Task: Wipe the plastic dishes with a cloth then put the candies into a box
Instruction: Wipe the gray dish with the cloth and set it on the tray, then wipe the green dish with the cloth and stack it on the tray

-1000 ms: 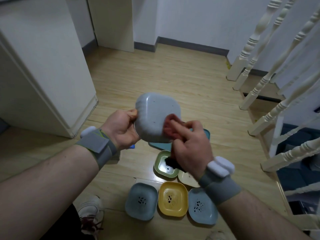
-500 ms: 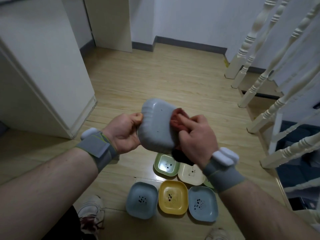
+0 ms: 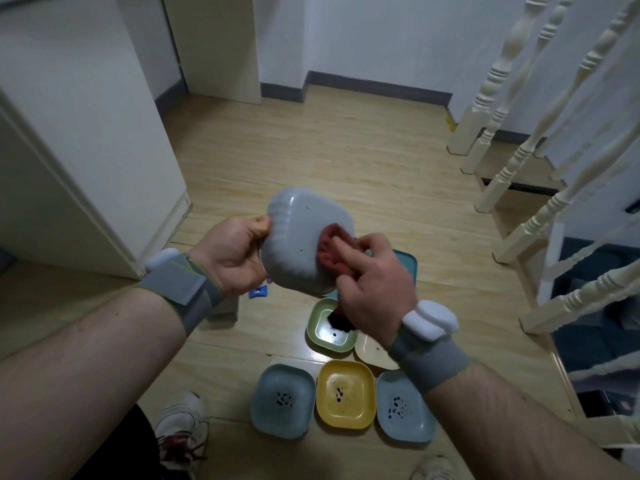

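Wood floor (image 3: 346, 161); left hand (image 3: 230, 256) gripping grey dish (image 3: 301, 237), right hand (image 3: 372, 282) pressing red cloth (image 3: 329, 249) against it.

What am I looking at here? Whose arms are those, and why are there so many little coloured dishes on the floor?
This picture comes from a camera worn on a person's head, so you see what they see when looking down. The two arms are theirs, each with a grey wristband. The left hand holds a grey-blue plastic dish up in the air. The right hand presses a reddish cloth against it, to wipe it. Down on the wooden floor lie more dishes: a green dish, a yellow dish and blue ones, with dark specks inside that need wiping. A small blue wrapped candy lies on the floor too. The white posts on the right are stair railings.
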The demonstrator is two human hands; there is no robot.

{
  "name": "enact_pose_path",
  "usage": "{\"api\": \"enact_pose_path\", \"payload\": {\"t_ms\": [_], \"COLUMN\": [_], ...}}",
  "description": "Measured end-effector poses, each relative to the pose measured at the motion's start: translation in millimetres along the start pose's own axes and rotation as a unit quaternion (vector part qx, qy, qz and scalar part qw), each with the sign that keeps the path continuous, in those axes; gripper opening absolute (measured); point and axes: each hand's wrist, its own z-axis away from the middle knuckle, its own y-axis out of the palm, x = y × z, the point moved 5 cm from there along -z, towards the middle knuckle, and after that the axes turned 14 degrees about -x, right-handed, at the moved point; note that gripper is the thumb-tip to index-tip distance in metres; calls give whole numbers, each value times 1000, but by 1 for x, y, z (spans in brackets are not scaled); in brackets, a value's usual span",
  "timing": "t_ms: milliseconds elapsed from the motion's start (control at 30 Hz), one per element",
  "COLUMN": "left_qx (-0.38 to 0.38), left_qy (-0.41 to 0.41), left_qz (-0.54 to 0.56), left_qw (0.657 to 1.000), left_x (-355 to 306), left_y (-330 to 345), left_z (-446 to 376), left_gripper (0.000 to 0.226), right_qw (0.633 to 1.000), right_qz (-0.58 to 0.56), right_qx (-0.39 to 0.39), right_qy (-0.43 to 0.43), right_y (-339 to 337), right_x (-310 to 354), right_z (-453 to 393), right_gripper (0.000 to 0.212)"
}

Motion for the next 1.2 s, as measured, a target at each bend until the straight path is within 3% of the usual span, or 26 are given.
{"api": "enact_pose_path", "payload": {"t_ms": [100, 233, 400, 467, 533, 633, 733, 834, 1000, 1200], "left_qx": [4, -23, -90, -116, -120, -95, -59, -6, 55, 70], "left_qy": [5, 81, 165, 222, 284, 321, 369, 362, 342, 347], "left_qz": [-30, -101, -242, -351, -480, -605, -695, -769, -820, -852], "left_qw": [1000, 991, 952, 902, 821, 722, 615, 527, 456, 386], "left_x": [4, 4, 9, 11, 16, 41, 69, 99, 139, 172], "left_y": [2, 3, -7, -7, -2, 7, 10, 14, 10, -1], "left_z": [0, -9, -33, -54, -83, -138, -186, -248, -333, -381], "left_gripper": [32, 26, 18, 19, 18, 47, 23, 19, 32, 37], "right_qw": [995, 987, 975, 965, 945, 905, 871, 835, 798, 758], "right_qz": [3, 1, -38, -45, -73, -108, -145, -176, -203, -231], "right_qx": [8, 56, 83, 110, 110, 83, 70, 67, 49, 20], "right_qy": [97, 154, 204, 232, 301, 402, 463, 517, 565, 610], "right_y": [-1, 7, 23, 35, 49, 82, 106, 137, 185, 204], "right_x": [-31, -54, -78, -87, -101, -139, -161, -190, -236, -263], "right_z": [-15, -20, -26, -29, -29, -25, -17, -10, -8, 5], "right_gripper": [48, 37, 40, 32, 20, 22, 27, 29, 21, 20]}}
